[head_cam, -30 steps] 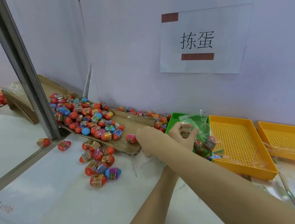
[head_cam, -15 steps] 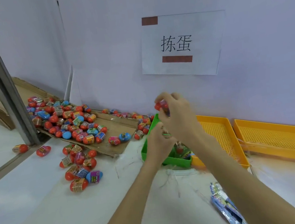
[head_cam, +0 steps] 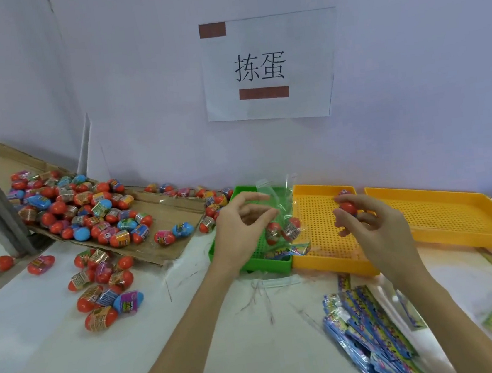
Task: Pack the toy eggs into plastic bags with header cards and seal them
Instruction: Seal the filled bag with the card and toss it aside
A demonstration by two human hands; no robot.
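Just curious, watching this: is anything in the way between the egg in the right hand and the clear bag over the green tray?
Nothing visible: the red egg in the right hand has open air above the yellow tray toward the bag.

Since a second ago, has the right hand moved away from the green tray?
Yes. The right hand, gripping a red egg, was over the green tray with the bag; now it is to the right, above the nearer yellow tray.

The hands have parted: right hand [head_cam: 369, 227] carries a red egg [head_cam: 346, 205] over the yellow tray [head_cam: 323, 257].
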